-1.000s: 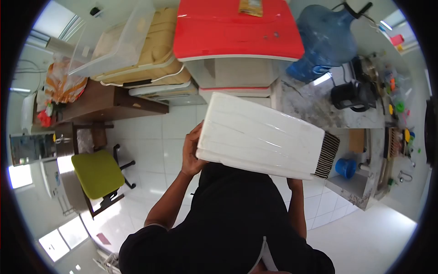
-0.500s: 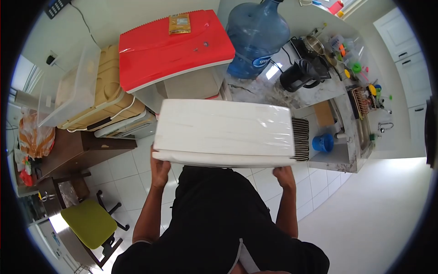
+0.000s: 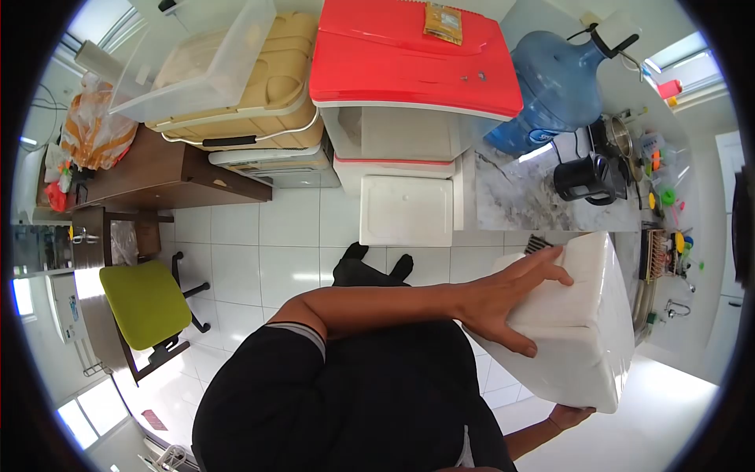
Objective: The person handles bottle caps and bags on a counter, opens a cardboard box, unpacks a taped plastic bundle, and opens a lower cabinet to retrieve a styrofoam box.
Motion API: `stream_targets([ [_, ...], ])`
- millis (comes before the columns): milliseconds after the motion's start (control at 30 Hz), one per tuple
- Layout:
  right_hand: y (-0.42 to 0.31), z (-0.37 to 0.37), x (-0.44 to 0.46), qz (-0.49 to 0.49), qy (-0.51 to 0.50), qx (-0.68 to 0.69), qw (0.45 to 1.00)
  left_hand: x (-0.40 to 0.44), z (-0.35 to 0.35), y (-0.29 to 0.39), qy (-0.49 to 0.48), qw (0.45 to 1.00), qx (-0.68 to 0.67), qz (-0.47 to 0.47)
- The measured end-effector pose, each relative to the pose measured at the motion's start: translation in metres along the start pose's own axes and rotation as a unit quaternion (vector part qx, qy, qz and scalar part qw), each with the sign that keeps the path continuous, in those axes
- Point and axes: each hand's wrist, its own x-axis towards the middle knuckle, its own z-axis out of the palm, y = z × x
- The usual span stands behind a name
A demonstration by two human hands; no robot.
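Note:
A bulky white pack point(image 3: 562, 342) in shiny clear wrap is held out at my right side, tilted with one end toward me; what it contains cannot be made out. My left hand point(image 3: 511, 303) reaches across my body and grips the pack's near upper side, thumb apart from the fingers. Under its lower end, my right hand point(image 3: 572, 414) supports it, with most of the fingers hidden beneath. Part of a dark striped item point(image 3: 539, 244) shows just behind the pack.
Ahead stand a red-lidded container point(image 3: 417, 63), a white-lidded bin point(image 3: 406, 211) and a tan cooler point(image 3: 267, 94). A blue water jug point(image 3: 558, 86) and black kettle point(image 3: 583, 179) sit on the marble counter point(image 3: 511, 189). At left are a brown desk point(image 3: 165, 177) and green chair point(image 3: 145, 307).
The pack has gone from in front of me to my right and turned from lying crosswise to tilted. My left arm now crosses my body, and the view has swung so the furniture sits differently.

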Motion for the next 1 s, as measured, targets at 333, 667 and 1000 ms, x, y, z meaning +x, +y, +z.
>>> stream_targets([
  [333, 0.014, 0.038, -0.019, -0.052, -0.004, 0.011, 0.999, -0.003, -0.012, 0.017, 0.046, 0.991, 0.111, 0.053],
  [667, 0.050, 0.061, 0.011, 0.003, -0.079, 0.012, 0.997, -0.048, -0.055, 0.031, 0.117, 0.984, 0.130, 0.037],
  [1000, 0.095, 0.106, 0.005, 0.005, -0.215, 0.012, 0.977, -0.118, -0.108, 0.015, 0.180, 0.981, 0.060, 0.037],
])
